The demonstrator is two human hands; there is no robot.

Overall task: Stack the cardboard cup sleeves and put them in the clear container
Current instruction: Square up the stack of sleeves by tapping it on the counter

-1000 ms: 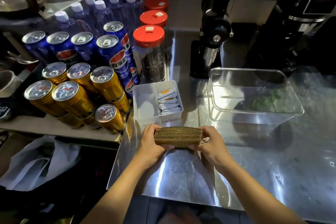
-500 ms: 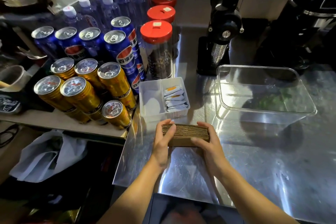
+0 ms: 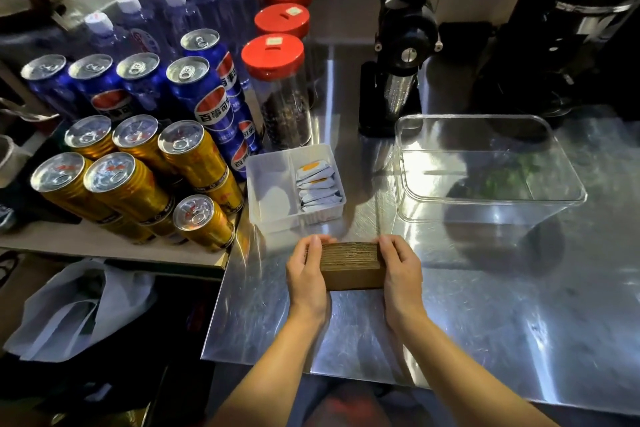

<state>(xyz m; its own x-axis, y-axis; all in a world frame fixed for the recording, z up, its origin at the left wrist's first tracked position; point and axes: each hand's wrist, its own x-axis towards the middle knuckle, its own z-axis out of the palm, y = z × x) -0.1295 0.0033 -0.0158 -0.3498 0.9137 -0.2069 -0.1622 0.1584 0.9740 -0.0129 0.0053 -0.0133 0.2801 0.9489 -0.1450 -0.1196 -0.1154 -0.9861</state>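
A stack of brown cardboard cup sleeves stands on edge on the steel counter, squared into a neat block. My left hand presses its left end and my right hand presses its right end, so both hands grip the stack. The clear container sits on the counter up and to the right of the stack, with nothing inside it.
A white divided tray with sachets lies just behind the stack. Gold and blue cans, water bottles and red-lidded jars crowd the left. A black grinder and a coffee machine stand at the back. The counter's left edge drops off beside my left hand.
The stack has turned from lying flat between my hands to standing on edge as a squared block. My hands have shifted to its two ends.
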